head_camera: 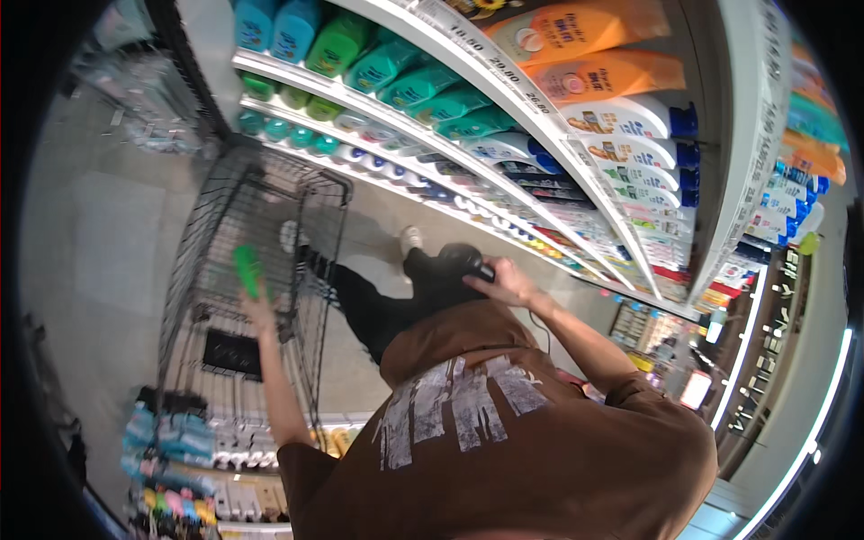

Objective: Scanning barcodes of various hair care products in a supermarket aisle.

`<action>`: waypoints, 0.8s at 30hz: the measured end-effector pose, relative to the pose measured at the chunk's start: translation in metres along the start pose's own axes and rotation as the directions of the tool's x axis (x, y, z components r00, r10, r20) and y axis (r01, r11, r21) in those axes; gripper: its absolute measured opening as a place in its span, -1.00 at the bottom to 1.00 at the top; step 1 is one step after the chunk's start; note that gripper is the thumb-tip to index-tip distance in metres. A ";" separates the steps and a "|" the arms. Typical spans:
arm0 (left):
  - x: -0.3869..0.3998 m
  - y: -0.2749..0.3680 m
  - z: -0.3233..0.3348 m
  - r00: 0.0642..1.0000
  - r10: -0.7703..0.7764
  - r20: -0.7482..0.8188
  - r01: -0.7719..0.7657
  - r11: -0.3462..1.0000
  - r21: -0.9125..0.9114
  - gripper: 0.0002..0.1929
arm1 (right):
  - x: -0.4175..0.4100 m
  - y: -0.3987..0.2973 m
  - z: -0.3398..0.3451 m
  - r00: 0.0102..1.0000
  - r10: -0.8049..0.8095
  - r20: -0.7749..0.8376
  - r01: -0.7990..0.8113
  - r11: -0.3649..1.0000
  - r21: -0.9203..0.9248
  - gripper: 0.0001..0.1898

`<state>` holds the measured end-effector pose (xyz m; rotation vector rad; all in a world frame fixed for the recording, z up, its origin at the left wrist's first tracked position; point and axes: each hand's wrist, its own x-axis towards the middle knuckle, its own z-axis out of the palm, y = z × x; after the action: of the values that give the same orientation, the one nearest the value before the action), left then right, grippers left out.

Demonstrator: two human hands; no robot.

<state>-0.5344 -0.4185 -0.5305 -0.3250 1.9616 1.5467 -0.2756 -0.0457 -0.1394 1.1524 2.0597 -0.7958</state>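
My left hand (258,312) is closed around a green bottle (250,270), slightly blurred. Hand and bottle are over the wire basket of a shopping cart (226,223). My right hand (505,280) grips a black rounded object (462,260) in front of my dark trousers; its exact kind is unclear. A thin dark cord (540,331) hangs below my right wrist. Beyond that hand runs a shelf unit (378,101) stocked with green bottles (385,64), white bottles with blue caps (624,116) and orange bottles (580,30).
White shelf edges (513,74) with price labels slope along the right. Lower left, another display (175,432) carries packaged goods. Grey floor (108,229) lies left of the cart, and my shoe (410,239) stands near the lowest shelf. An illuminated sign (766,344) shows at far right.
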 end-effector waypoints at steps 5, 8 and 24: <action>-0.138 0.310 0.046 0.906 0.082 0.415 -0.016 0.987 -0.160 -0.56 | -0.029 -0.040 -0.026 0.977 -0.100 -0.190 0.141 0.966 0.216 -0.53; -0.156 0.391 0.054 0.826 0.360 0.433 -0.340 0.932 -0.127 -0.55 | -0.043 -0.042 -0.031 0.898 -0.218 -0.381 0.348 0.883 0.316 -0.59; -0.262 0.574 0.143 0.364 0.707 0.606 0.309 0.522 -0.795 -0.23 | -0.082 0.025 -0.029 0.680 -0.059 -0.730 0.587 0.642 0.494 -0.64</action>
<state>-0.5957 -0.1652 0.0619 0.4909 0.2054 2.0970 -0.2265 -0.0538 -0.0635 1.6358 2.7334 -1.6920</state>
